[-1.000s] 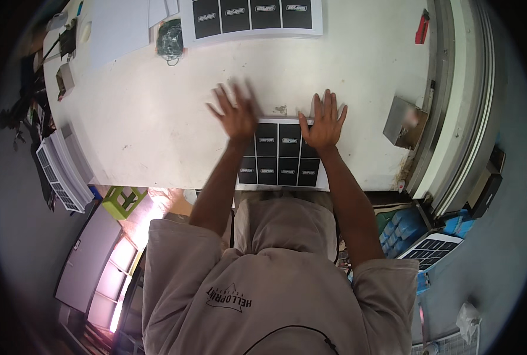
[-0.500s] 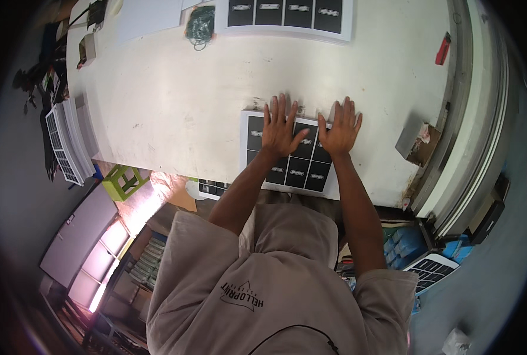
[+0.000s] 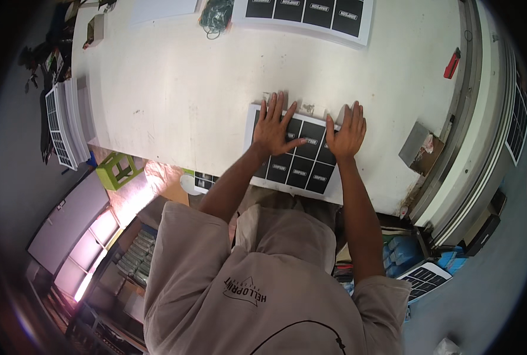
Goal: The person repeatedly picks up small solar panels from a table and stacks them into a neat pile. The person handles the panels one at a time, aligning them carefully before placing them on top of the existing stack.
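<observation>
A stack of white sheets (image 3: 299, 171) printed with black label rectangles lies at the table's near edge, in front of my body. My left hand (image 3: 271, 131) rests flat on its left part, fingers spread and reaching past the far edge. Flat over its right edge lies my right hand (image 3: 347, 135), thumb held apart from the fingers. Neither hand grips anything. The palms hide part of the printed rectangles.
Across the white table (image 3: 174, 94) lies another printed stack (image 3: 316, 26), beside a bundle of dark green bands (image 3: 216, 16). A red cutter (image 3: 452, 63) and a small open box (image 3: 420, 148) sit toward the right edge. A green stool (image 3: 119, 171) stands at lower left.
My left hand has slid slightly left on the stack, and both hands stay flat. The whole view has tilted a little, bringing a printed sheet into sight at the far right.
</observation>
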Action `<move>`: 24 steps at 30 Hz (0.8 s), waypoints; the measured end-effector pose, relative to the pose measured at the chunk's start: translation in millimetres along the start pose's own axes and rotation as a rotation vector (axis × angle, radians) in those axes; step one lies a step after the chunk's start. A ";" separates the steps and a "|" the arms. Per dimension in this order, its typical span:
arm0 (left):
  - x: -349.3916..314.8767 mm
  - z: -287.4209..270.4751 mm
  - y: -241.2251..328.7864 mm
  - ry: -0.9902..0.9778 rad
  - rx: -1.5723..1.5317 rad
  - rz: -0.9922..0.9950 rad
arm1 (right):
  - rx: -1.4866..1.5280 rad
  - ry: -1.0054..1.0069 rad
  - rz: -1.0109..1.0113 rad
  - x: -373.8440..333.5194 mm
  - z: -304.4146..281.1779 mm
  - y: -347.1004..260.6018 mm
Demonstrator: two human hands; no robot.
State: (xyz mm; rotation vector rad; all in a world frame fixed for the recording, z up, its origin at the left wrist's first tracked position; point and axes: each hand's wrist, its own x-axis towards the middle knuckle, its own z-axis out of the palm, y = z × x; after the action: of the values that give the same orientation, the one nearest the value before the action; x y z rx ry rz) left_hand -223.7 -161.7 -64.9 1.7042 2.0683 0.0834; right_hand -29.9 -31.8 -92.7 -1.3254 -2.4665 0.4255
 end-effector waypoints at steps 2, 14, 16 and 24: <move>-1.9 0.7 -10.7 0.007 -0.012 0.058 | -0.004 0.006 -0.017 -2.2 1.1 3.3; -1.4 24.3 20.5 0.092 0.190 -0.075 | -0.022 0.046 -0.003 -2.4 -0.5 -2.2; -2.7 30.6 34.3 0.080 0.095 -0.115 | -0.027 0.046 -0.007 0.6 4.4 2.0; -55.6 37.1 13.1 0.143 0.014 -0.168 | 0.024 0.048 0.000 -11.3 5.1 3.4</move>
State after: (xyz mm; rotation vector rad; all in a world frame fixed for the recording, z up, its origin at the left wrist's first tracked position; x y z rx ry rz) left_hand -190.4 -219.9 -76.8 1.5657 2.3142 0.1414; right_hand -23.4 -40.1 -100.2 -1.3106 -2.4152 0.4171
